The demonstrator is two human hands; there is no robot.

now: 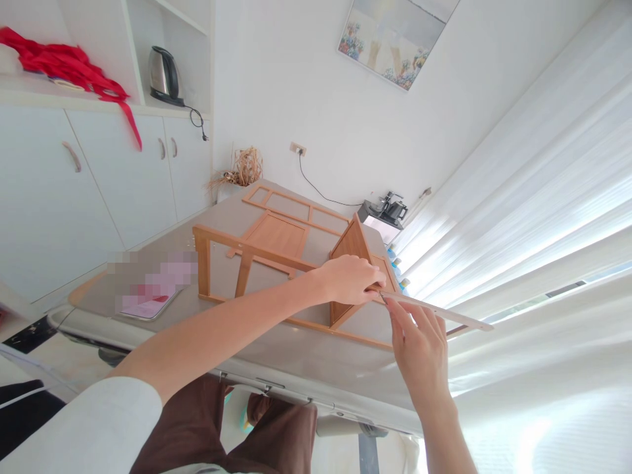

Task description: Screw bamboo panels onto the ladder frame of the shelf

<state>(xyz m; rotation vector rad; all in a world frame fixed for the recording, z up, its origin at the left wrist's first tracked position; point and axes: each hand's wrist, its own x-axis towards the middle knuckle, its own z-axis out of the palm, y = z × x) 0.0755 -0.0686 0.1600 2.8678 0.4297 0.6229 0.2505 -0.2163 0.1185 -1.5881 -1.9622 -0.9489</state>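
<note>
A wooden frame [266, 253] stands on its side on the table, with a wooden panel [356, 238] set across it. My left hand [348, 278] is closed over the frame's upper rail where the panel meets it, and hides that joint. Close beside its fingertips, my right hand [422, 342] pinches at the same rail from the near side. A small dark tip shows at its thumb and finger, too small to name. Past both hands the pale end of the rail [459, 315] sticks out to the right.
Flat on the table [296, 352] behind lie another wooden panel [276, 234] and a ladder-like frame [296, 203]. A printed sheet or booklet [148, 304], partly blurred, lies at the left. Small bottles [395, 263] and a black appliance [390, 209] stand near the curtain [533, 164].
</note>
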